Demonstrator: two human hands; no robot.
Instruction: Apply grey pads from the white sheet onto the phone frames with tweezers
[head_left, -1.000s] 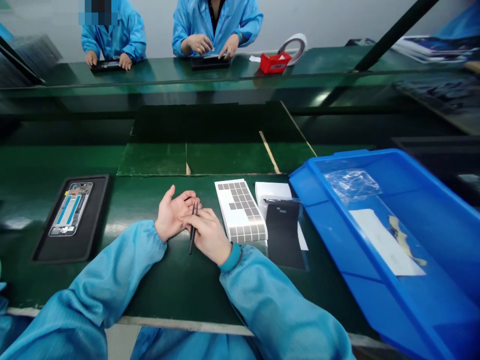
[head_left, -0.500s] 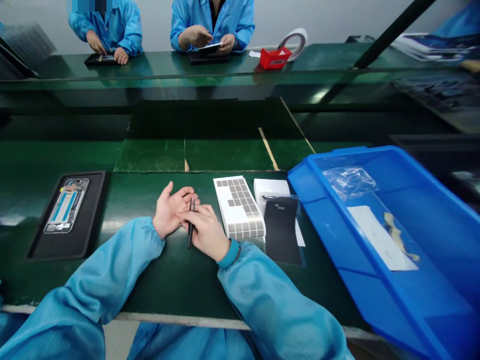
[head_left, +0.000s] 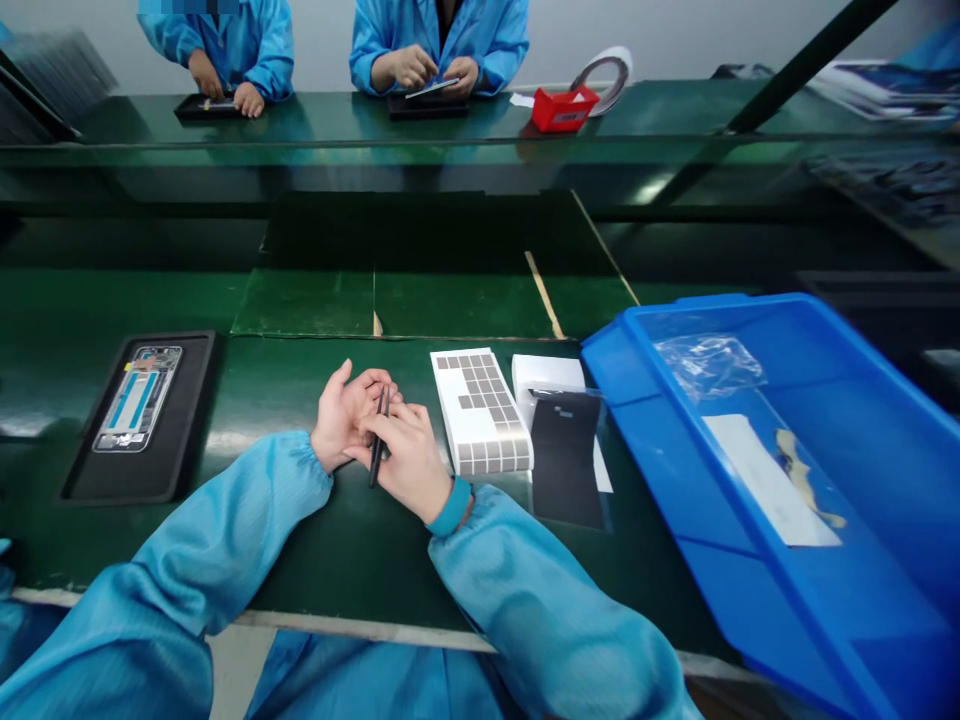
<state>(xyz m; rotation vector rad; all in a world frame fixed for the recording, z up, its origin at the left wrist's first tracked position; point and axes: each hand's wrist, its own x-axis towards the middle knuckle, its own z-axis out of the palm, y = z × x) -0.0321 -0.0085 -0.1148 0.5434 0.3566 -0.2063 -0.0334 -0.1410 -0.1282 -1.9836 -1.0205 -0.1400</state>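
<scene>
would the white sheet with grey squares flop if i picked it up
Probably not much: the white sheet lies flat with straight edges and shows some thickness along its near edge, so it looks stiffish. It likely weighs little and might slide easily on the green bench.

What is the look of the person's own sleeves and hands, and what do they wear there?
The left sleeve is light-blue smock fabric with a gathered elastic cuff. The right sleeve is the same fabric but ends in a darker teal knit cuff. The left hand and right hand wear no gloves.
</scene>
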